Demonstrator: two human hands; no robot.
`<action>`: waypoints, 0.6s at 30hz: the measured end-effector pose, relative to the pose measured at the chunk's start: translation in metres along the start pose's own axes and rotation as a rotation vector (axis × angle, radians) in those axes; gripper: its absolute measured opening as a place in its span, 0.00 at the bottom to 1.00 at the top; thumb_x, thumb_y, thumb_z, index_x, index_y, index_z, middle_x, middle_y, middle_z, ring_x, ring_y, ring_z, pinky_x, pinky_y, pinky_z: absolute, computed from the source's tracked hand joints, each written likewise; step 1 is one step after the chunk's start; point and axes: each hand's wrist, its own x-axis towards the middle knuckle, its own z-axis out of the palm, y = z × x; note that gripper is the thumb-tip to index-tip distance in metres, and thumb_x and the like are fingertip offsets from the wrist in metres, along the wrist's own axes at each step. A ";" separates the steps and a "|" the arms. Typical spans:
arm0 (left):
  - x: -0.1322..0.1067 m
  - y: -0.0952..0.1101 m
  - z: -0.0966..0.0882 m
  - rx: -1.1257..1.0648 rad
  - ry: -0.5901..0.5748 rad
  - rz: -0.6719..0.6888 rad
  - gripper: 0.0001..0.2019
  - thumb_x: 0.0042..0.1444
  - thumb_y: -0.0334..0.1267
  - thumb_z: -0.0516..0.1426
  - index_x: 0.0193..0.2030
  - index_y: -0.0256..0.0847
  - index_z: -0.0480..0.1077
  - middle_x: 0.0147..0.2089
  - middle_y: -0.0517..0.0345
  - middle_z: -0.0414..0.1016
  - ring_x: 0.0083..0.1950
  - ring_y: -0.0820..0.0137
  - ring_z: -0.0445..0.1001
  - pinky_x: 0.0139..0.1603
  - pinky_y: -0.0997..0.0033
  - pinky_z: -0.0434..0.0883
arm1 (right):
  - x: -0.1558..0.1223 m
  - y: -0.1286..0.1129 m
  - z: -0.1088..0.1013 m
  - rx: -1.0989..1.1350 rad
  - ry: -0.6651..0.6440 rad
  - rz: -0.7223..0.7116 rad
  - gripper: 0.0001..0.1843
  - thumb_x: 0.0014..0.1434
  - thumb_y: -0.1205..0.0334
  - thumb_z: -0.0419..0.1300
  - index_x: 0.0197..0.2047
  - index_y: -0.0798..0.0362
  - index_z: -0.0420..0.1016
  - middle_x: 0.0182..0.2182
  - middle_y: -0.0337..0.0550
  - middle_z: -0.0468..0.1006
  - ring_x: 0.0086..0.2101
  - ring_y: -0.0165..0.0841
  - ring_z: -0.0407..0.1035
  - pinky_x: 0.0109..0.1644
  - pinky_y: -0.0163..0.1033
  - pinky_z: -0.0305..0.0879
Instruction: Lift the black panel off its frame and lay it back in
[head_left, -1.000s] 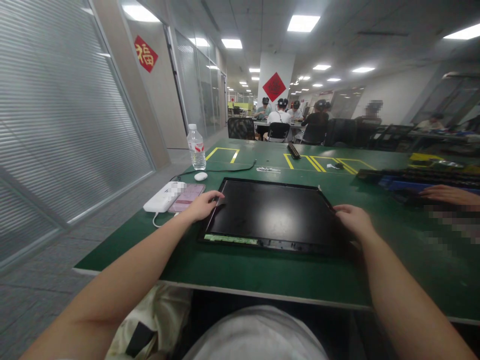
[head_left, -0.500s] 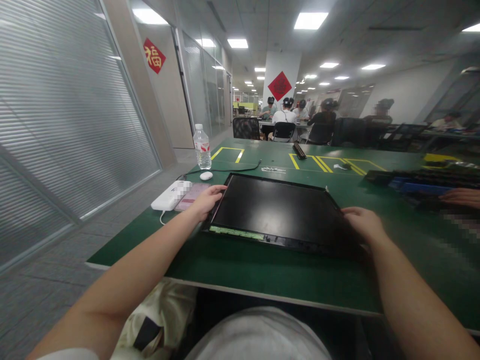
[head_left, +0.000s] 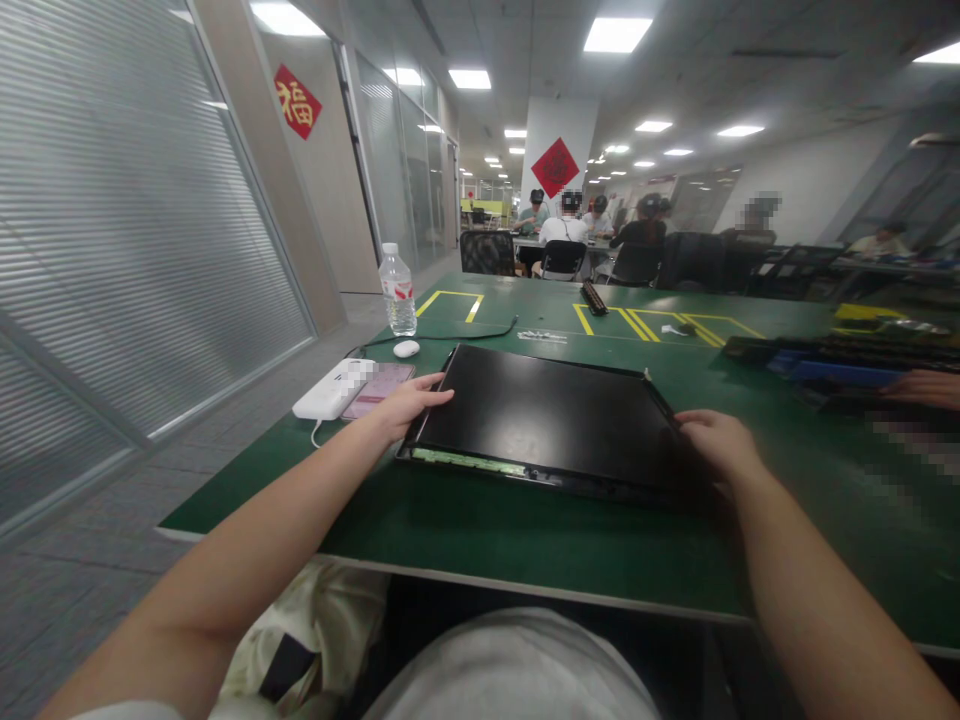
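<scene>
A flat black display panel (head_left: 544,410) lies in front of me on the green table (head_left: 495,535), dark screen side up. Along its near edge runs a strip of green circuit board (head_left: 469,462). My left hand (head_left: 412,400) grips the panel's left edge, thumb on top and the other fingers partly hidden at the side. On the opposite side, my right hand (head_left: 716,440) pinches the right edge, its fingertips partly out of sight beneath the frame.
Left of the panel are a water bottle (head_left: 397,290), a white oval case (head_left: 406,349), a white power bank (head_left: 330,390) and a phone (head_left: 379,390). A dark slotted strip (head_left: 593,297) lies farther back. At right, another person's hand (head_left: 926,388) is by blurred dark parts.
The whole view has shifted slightly. My left thumb now reaches farther over the panel's left edge. My right hand keeps its place on the right edge.
</scene>
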 end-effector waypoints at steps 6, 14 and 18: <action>0.000 -0.001 0.000 0.040 -0.011 0.011 0.27 0.44 0.23 0.70 0.52 0.38 0.76 0.37 0.52 0.85 0.30 0.62 0.83 0.31 0.64 0.81 | 0.001 0.001 0.001 -0.021 -0.013 -0.011 0.17 0.51 0.64 0.61 0.42 0.49 0.86 0.40 0.47 0.85 0.39 0.41 0.76 0.43 0.41 0.69; 0.002 -0.004 -0.001 0.028 -0.067 0.087 0.27 0.45 0.25 0.70 0.54 0.38 0.77 0.40 0.50 0.85 0.36 0.61 0.85 0.38 0.64 0.81 | -0.003 -0.005 0.003 -0.057 -0.059 -0.023 0.18 0.53 0.65 0.59 0.45 0.51 0.85 0.38 0.46 0.84 0.37 0.39 0.76 0.38 0.38 0.67; 0.002 -0.004 0.000 0.017 -0.073 0.116 0.29 0.45 0.27 0.70 0.57 0.37 0.76 0.44 0.48 0.85 0.42 0.59 0.85 0.43 0.64 0.80 | -0.004 -0.006 0.004 -0.068 -0.068 -0.035 0.19 0.52 0.65 0.60 0.45 0.50 0.85 0.34 0.44 0.84 0.33 0.38 0.75 0.34 0.37 0.65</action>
